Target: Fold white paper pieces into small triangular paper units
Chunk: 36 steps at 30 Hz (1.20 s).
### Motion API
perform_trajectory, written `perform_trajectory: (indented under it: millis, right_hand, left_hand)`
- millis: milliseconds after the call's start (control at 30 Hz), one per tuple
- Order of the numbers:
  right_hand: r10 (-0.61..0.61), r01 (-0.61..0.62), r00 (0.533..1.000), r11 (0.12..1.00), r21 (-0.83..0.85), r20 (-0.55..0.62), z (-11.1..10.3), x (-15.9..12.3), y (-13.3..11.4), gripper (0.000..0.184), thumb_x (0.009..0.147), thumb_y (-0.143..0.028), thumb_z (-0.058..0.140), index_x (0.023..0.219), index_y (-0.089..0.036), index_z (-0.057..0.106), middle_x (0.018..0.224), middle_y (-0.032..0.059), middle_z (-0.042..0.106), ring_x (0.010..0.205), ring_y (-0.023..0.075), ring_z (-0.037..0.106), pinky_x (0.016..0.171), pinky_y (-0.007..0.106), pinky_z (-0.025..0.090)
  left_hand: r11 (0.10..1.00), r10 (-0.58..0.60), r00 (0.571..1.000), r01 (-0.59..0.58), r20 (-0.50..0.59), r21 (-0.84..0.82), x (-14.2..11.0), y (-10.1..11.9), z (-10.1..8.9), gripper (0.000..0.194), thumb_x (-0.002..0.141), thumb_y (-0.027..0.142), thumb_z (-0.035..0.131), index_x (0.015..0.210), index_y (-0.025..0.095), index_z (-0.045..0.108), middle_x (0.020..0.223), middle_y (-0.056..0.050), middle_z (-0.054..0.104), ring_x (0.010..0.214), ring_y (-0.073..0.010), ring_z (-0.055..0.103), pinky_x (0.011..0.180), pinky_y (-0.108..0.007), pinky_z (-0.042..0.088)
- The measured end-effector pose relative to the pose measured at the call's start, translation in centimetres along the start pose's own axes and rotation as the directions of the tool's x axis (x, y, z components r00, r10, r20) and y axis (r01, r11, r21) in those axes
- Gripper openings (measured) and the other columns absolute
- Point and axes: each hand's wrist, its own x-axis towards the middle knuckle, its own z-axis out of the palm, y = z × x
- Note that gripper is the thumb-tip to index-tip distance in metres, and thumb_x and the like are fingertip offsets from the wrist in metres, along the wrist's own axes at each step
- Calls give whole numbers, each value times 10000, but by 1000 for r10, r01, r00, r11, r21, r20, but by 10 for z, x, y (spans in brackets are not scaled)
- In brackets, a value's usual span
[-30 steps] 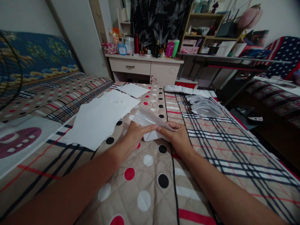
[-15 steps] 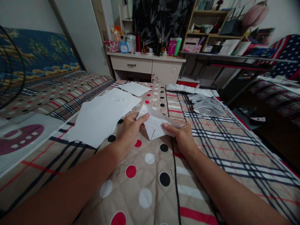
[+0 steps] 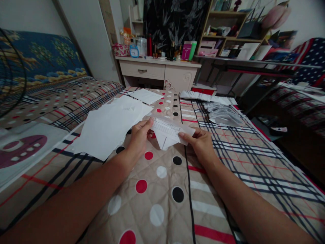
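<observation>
A partly folded white paper (image 3: 169, 132) with printed lines is held just above the quilted bedspread (image 3: 162, 189) between both hands. My left hand (image 3: 138, 137) pinches its left end with thumb and fingers closed on it. My right hand (image 3: 200, 145) pinches its right edge the same way. A pointed fold hangs down under the paper's printed strip.
A loose pile of white sheets (image 3: 111, 125) lies left of the hands, another sheet (image 3: 146, 96) further back. Stacks of folded papers (image 3: 222, 113) sit at the right of the bed. A cluttered dresser (image 3: 158, 69) and shelves (image 3: 228, 30) stand beyond. A printed plastic bag (image 3: 22, 152) lies at the left.
Both hands have lifted the paper off the bedspread and raised it slightly toward the far side, unfolding its printed strip upward.
</observation>
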Motion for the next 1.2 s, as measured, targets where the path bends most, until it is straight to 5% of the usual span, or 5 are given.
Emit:
perform_trajectory:
  millis: [533, 667, 833, 1000, 1200]
  right_hand:
    - [26, -18, 998, 988, 154, -49, 3, 0, 5, 118, 613, -246, 740, 675, -155, 700, 563, -2, 643, 434, 97, 468, 398, 216, 333]
    - [35, -21, 992, 993, 120, -119, 3, 1, 3, 133, 612, -267, 730, 601, -156, 657, 502, -12, 593, 397, 82, 411, 368, 212, 263]
    - [9, 0, 996, 995, 101, -93, 7, -3, 1, 143, 627, -278, 732, 614, -166, 644, 510, -25, 582, 417, 89, 420, 396, 223, 289]
    - [-120, 120, 992, 993, 10, 48, 11, -13, 2, 214, 702, -316, 736, 593, -173, 621, 537, -24, 570, 482, 100, 460, 472, 236, 351]
    - [-313, 313, 950, 948, -59, 11, 9, -13, 1, 300, 863, -479, 604, 815, -192, 678, 743, 19, 642, 644, 130, 549, 611, 257, 438]
  left_hand:
    - [897, 316, 938, -246, -145, 367, 14, 7, -20, 253, 808, 386, 631, 710, 155, 665, 641, -26, 638, 560, -117, 549, 572, -239, 424]
    - [481, 587, 734, -655, 341, 582, -5, 17, -13, 189, 841, 310, 595, 940, 182, 694, 944, -83, 700, 898, -210, 631, 818, -329, 479]
    - [-17, 397, 410, -891, 821, 454, -26, 17, 4, 515, 797, 328, 668, 1291, 206, 588, 1296, -121, 620, 1169, -318, 546, 986, -476, 394]
    - [-87, 381, 471, -838, 795, 538, -23, 13, 2, 373, 840, 143, 565, 1182, 247, 673, 1177, -83, 697, 1073, -270, 605, 888, -412, 441]
    - [415, 534, 732, -663, 423, 623, -17, 14, 1, 108, 828, 239, 642, 810, 208, 745, 864, -51, 735, 831, -206, 645, 821, -333, 486]
